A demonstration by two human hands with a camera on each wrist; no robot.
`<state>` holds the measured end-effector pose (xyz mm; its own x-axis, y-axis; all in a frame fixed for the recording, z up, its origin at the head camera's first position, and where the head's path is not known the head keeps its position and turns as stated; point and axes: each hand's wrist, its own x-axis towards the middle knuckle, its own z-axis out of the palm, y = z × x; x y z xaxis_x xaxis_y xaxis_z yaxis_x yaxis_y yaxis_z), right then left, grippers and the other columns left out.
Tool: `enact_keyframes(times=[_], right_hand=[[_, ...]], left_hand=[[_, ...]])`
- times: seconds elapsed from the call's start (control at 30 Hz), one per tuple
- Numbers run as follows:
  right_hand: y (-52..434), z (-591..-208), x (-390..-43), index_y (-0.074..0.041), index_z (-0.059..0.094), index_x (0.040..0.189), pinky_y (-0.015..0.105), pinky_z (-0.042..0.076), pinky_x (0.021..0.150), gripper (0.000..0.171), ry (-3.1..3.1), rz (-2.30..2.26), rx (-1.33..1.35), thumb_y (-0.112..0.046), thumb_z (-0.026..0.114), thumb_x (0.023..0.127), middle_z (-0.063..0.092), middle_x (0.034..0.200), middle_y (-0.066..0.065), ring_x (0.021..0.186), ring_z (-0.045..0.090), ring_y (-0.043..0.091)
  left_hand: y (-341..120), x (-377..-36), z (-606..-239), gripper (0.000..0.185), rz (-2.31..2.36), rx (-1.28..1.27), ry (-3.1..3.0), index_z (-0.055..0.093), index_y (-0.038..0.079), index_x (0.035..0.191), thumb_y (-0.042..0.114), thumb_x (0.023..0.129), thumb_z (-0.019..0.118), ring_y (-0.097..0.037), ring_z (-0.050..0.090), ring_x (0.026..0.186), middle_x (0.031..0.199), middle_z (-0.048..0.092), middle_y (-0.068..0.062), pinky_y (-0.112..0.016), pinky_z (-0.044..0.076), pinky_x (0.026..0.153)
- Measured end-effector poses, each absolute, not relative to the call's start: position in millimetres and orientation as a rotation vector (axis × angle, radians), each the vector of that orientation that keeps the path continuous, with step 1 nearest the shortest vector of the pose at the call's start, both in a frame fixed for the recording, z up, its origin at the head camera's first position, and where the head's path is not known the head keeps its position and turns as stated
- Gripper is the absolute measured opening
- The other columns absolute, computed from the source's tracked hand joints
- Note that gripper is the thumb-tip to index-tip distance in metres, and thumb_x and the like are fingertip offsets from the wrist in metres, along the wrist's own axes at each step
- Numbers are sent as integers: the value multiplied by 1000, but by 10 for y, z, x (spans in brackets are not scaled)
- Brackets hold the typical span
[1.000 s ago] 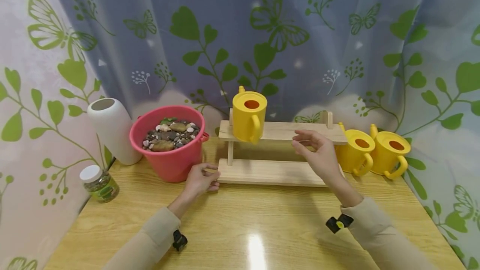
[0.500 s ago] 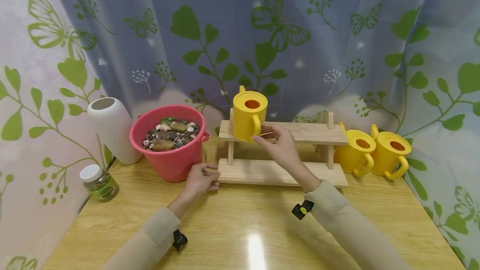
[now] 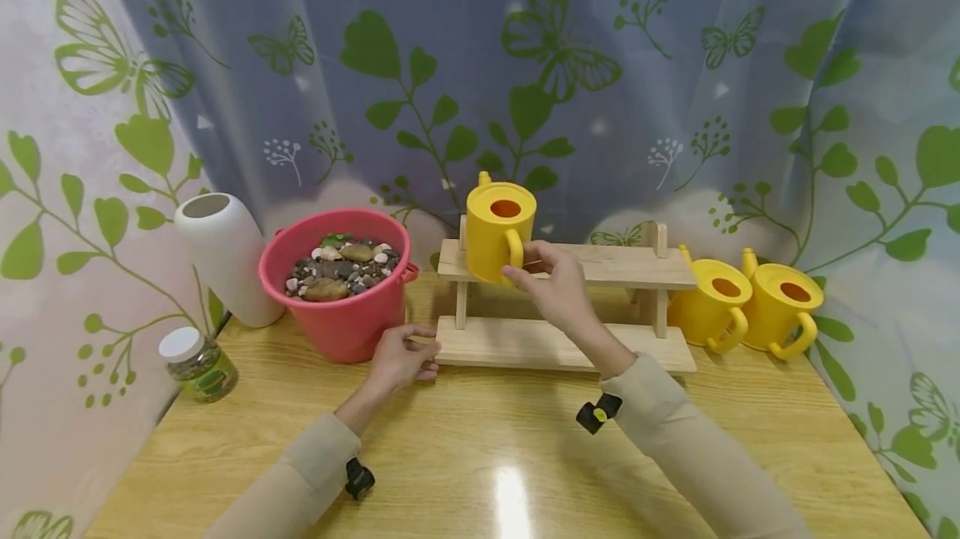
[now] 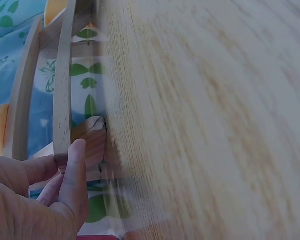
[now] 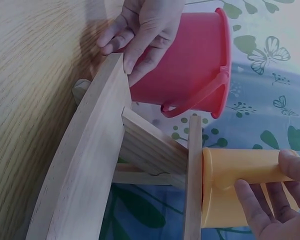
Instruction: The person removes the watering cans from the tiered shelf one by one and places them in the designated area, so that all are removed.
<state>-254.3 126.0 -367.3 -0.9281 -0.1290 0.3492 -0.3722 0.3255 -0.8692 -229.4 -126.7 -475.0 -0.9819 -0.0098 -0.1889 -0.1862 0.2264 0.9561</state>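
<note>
A yellow watering can stands upright at the left end of the upper board of a two-tier wooden shelf. Its handle lies between the thumb and fingers of my right hand, which pinches it; the right wrist view shows the can on the board's edge. At the lower board's left end, my left hand pinches the wood between thumb and fingers, as the left wrist view shows up close. Two more yellow watering cans stand side by side on the table, to the right of the shelf.
A red bucket of pebbles stands directly left of the shelf, close to my left hand. Beyond it are a white vase and a white-lidded jar. A patterned curtain hangs behind the wooden table.
My right hand has moved left along the upper board to the watering can's handle and taken hold of it. The left hand stays at the shelf's end.
</note>
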Motion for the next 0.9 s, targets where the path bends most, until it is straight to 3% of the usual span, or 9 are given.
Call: enact_keyframes(times=[0.13,0.27,0.47,0.73,0.9], right_hand=[[1377,-3627,-2473,0,72,124,22,67,76,30,-2387,1705,408,-10,78,97,71,117,23,103,71,32],[1554,-3600,-2392,0,71,129,29,69,81,34,-2399,1727,396,-9,77,97,69,121,23,99,71,18],[1918,-3618,-2170,0,72,125,19,66,79,30,-2375,1628,382,-11,77,98,72,118,20,95,70,1],[2483,-3648,-1841,6,73,121,12,62,78,26,-2317,1490,358,-5,74,98,73,99,-23,91,69,-5],[2915,-3702,-1618,6,73,121,7,59,77,26,-2271,1434,281,5,74,94,74,98,-27,93,70,-9]], left_hand=[[-1271,-2302,-4731,27,1845,-183,2352,70,-5,126,3,100,71,-18,74,68,101,75,-23,-37,71,69],[-1271,-2299,-4702,27,1832,-176,2363,70,-6,126,3,100,71,-18,75,70,102,75,-24,-36,70,68],[-1271,-2289,-4696,27,1842,-167,2363,70,-6,125,3,100,71,-18,74,69,101,75,-24,-38,71,68],[-1288,-2280,-4725,26,1841,-199,2376,72,-5,124,2,99,71,-18,75,68,98,75,-23,-39,71,70],[-1264,-2272,-4728,26,1834,-175,2381,71,-6,124,3,100,71,-19,76,70,99,75,-24,-39,71,69]])
